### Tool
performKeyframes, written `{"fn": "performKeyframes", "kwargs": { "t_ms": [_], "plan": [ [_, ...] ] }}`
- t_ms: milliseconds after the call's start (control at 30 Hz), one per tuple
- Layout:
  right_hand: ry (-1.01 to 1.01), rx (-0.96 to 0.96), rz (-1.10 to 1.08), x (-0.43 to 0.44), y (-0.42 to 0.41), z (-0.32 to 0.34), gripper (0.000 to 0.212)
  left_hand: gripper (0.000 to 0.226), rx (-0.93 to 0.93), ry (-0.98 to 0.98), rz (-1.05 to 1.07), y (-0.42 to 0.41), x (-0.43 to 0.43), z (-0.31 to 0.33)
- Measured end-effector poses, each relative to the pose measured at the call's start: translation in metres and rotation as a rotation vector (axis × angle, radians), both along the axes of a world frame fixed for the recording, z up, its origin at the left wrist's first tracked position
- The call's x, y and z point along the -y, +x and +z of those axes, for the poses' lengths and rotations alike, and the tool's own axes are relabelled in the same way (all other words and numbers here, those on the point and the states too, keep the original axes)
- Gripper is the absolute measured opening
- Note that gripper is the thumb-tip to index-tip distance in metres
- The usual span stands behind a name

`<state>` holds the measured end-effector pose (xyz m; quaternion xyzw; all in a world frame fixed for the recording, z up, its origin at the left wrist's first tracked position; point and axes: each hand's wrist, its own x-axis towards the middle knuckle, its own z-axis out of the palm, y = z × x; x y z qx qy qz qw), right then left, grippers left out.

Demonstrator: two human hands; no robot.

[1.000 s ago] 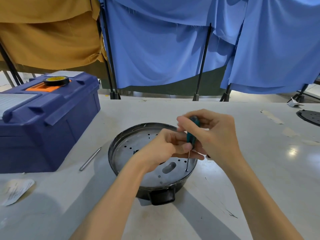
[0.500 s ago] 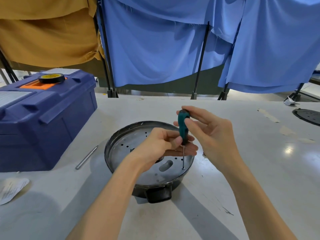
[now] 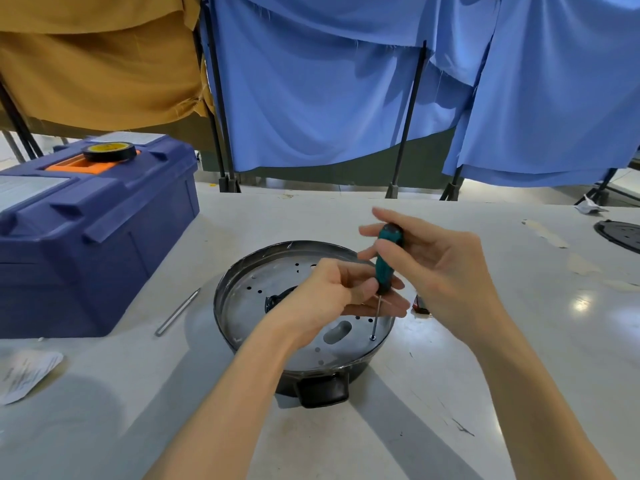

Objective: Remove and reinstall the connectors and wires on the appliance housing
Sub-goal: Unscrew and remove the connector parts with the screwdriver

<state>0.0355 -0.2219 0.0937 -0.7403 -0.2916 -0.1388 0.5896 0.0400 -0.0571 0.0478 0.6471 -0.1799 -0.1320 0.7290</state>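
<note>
At the upper end of the green handle, the fingers (image 3: 412,224) of my right hand (image 3: 446,271) lie lightly curved and pinch the screwdriver (image 3: 385,261) against the thumb, placed to roll it. Lower down, my left hand (image 3: 329,296) pinches the base of the same handle between thumb and fingertips and steadies the shaft, which stands nearly upright. The tip is seated on a screw (image 3: 372,337) near the right edge of the metal plate (image 3: 263,306).

This plate closes the round black housing (image 3: 221,306), which rests on the surface (image 3: 450,393) directly in front of me, its square black lug facing me. No connector or wire is in view. I judge that they lie under the plate, so this screw belongs to an early removal step.

Handling notes: the housing looks rigid and moderately heavy, and should not shift under tool pressure. Take hold of it by the rim or the lug, not by the thin perforated plate, whose cut edges may be sharp. The screw is small and easily lost. Apply downward pressure so the tip does not slip out of the head.

Just beside the housing on the right lies a small dark red part (image 3: 420,303). To the left, a metal rod (image 3: 176,311) lies between the housing and a blue toolbox (image 3: 86,244) carrying a roll of tape (image 3: 109,151).
</note>
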Motion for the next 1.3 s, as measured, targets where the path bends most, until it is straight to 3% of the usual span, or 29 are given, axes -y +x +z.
{"fn": "performKeyframes", "kwargs": {
  "t_ms": [100,200,233,333,400,633,800,933,1000,1067,1200,1300],
  "plan": [
    [0.049,0.069,-0.151,-0.007,-0.002,-0.004,0.023,0.021,0.009,-0.043,0.033,-0.002,0.001,0.004],
    [0.014,0.103,-0.333,-0.016,-0.001,-0.008,0.031,0.015,0.015,0.002,0.084,-0.002,0.007,0.003],
    [0.006,0.073,-0.321,-0.016,-0.001,-0.008,0.033,0.017,0.01,0.007,0.081,-0.002,0.009,0.002],
    [0.099,-0.092,0.057,-0.005,-0.001,-0.001,0.029,0.021,-0.002,0.026,0.049,-0.002,0.008,0.002],
    [0.1,-0.101,0.187,0.005,-0.001,0.001,0.029,0.021,-0.014,0.0,0.054,-0.003,0.004,0.001],
    [0.061,0.089,-0.263,-0.01,0.0,-0.005,0.023,0.016,0.025,-0.007,0.121,-0.004,0.014,0.005],
    [0.1,-0.059,0.114,0.007,0.002,0.001,0.028,0.021,-0.007,-0.059,0.058,-0.003,0.004,0.001],
    [0.129,0.038,-0.156,-0.008,0.0,-0.003,0.028,0.03,-0.012,-0.106,0.173,-0.003,0.008,0.002],
    [0.052,0.098,-0.269,-0.014,0.001,-0.003,0.03,0.018,-0.004,-0.048,0.191,-0.002,0.011,0.004],
    [0.017,0.075,-0.262,-0.011,0.003,0.002,0.029,0.014,-0.015,-0.022,0.153,0.0,0.011,0.005],
    [0.073,-0.018,-0.015,0.002,0.002,0.008,0.016,0.018,-0.015,-0.061,0.063,-0.004,0.005,0.006],
    [0.122,0.032,-0.151,-0.005,-0.001,0.005,0.017,0.024,0.004,-0.065,0.174,-0.005,0.01,0.006]
  ]
}}
